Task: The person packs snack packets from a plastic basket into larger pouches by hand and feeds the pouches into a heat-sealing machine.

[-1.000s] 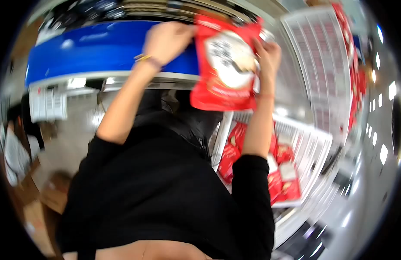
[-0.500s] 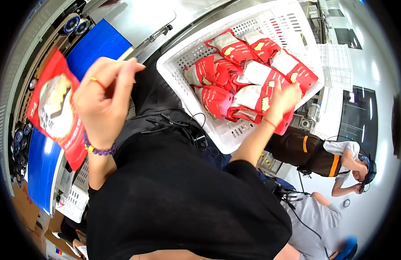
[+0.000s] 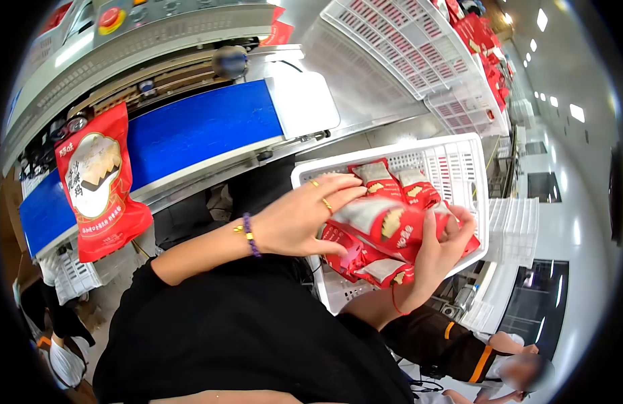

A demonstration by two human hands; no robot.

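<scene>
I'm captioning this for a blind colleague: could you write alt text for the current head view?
A right hand grips a red-and-white food pouch over a white perforated crate of similar pouches, the open left hand beside it. At left, another red pouch overhangs a blue conveyor belt.

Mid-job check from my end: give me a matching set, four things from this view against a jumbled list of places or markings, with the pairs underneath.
Things
1. Left hand
2. Right hand
3. Large red pouch at the picture's left
4. Round red button

Places or markings
A. Lies across the blue belt
B. Has a thin red cord at the wrist
C. Sits on a yellow base at the picture's top left
D. Has a purple beaded bracelet at the wrist

Pairs: 1-D, 2-B, 3-A, 4-C
</scene>
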